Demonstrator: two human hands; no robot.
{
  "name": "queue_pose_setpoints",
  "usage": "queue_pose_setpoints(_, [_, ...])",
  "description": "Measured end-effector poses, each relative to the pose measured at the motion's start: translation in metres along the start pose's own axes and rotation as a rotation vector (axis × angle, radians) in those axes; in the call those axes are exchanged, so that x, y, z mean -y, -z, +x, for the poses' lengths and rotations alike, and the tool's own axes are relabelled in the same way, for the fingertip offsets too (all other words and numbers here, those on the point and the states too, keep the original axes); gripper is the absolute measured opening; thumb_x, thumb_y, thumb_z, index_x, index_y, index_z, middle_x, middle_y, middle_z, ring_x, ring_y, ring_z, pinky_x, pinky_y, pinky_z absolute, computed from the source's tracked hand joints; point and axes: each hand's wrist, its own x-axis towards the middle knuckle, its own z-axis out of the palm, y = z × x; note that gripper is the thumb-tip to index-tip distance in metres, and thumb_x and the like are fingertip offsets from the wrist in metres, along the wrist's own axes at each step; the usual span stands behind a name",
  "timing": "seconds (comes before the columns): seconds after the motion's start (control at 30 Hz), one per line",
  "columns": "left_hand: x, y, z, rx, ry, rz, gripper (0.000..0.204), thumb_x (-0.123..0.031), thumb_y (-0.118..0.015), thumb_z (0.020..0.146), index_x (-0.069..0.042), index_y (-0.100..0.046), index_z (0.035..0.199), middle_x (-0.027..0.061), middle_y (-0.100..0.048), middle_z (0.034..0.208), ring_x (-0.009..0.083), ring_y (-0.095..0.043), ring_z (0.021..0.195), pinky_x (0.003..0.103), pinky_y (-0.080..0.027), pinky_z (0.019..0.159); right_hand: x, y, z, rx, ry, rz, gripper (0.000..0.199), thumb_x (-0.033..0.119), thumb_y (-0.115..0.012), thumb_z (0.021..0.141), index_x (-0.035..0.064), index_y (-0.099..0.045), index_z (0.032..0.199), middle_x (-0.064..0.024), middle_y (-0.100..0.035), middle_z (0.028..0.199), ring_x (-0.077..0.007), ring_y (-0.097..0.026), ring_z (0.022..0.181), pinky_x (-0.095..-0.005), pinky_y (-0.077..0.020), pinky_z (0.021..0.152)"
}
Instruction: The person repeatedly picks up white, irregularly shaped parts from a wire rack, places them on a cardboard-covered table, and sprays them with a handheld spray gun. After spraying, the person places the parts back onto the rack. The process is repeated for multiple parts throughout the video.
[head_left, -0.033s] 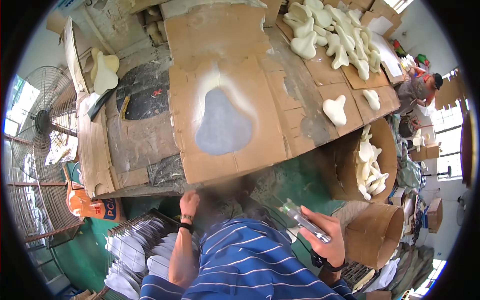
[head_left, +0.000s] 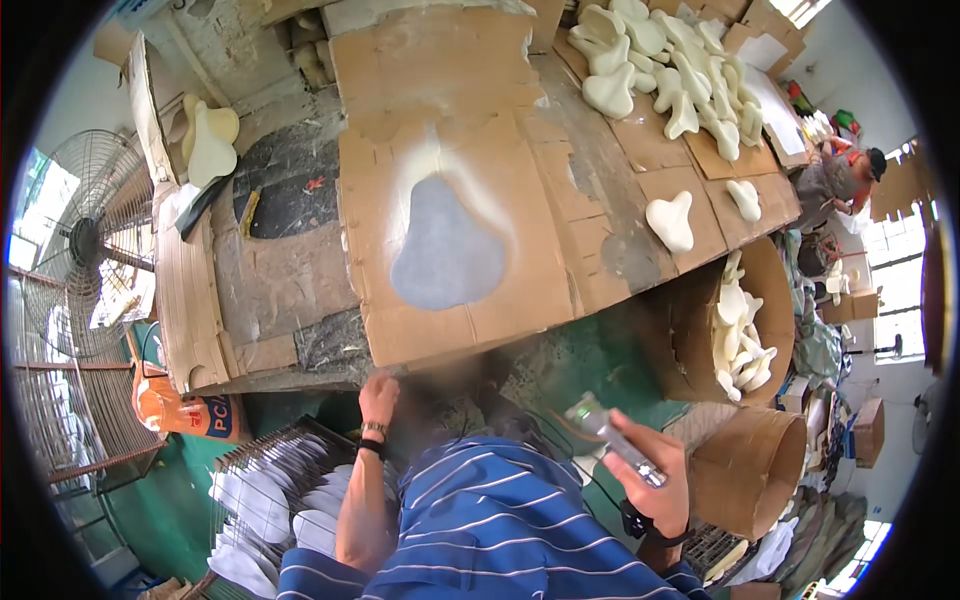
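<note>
My right hand grips a metal spray gun, held low at my right side with its nozzle toward the table. My left hand is at the table's front edge with its fingers curled; I see nothing in it. Just beyond it lies a cardboard sheet with a grey pear-shaped patch ringed by pale overspray. No piece lies on that patch. Two cream moulded pieces rest on the cardboard to the right.
A heap of cream pieces covers the far right of the table. A cardboard box of similar pieces and a round cardboard drum stand at my right. A wire rack of grey pieces sits lower left, a fan far left. Another person works at right.
</note>
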Motion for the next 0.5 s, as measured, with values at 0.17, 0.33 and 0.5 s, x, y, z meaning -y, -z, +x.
queue_pose_setpoints(0.17, [-0.047, -0.054, 0.079, -0.329, -0.312, 0.467, 0.020, -0.026, -0.069, 0.090, -0.007, -0.068, 0.097, 0.0083, -0.068, 0.078, 0.0228, -0.067, 0.068, 0.038, -0.053, 0.065, -0.010, 0.012, -0.001, 0.023, -0.065, -0.001, 0.050, -0.002, -0.073, 0.082, -0.0027, -0.065, 0.131, -0.0168, -0.073, 0.101, -0.0246, -0.068, 0.077, -0.0323, -0.0524, 0.070])
queue_pose_setpoints(0.33, [-0.102, -0.083, 0.111, -0.320, -0.358, 0.689, 0.033, -0.031, -0.079, 0.082, -0.011, -0.064, 0.104, 0.0128, -0.068, 0.103, 0.0384, -0.066, 0.096, 0.050, -0.053, 0.079, -0.013, -0.002, 0.002, -0.052, -0.024, 0.045, 0.048, 0.001, -0.075, 0.084, -0.0027, -0.064, 0.131, -0.0157, -0.072, 0.094, -0.0250, -0.067, 0.074, -0.0323, -0.0521, 0.069])
queue_pose_setpoints(0.5, [-0.142, -0.094, 0.104, -0.419, -0.321, 0.739, 0.047, -0.030, -0.085, 0.075, -0.012, -0.060, 0.111, 0.0107, -0.066, 0.108, 0.0374, -0.067, 0.096, 0.049, -0.053, 0.080, -0.025, -0.007, 0.005, 0.048, -0.052, 0.070, 0.047, 0.000, -0.075, 0.083, -0.0034, -0.065, 0.129, -0.0163, -0.069, 0.088, -0.0272, -0.065, 0.070, -0.0340, -0.0510, 0.067])
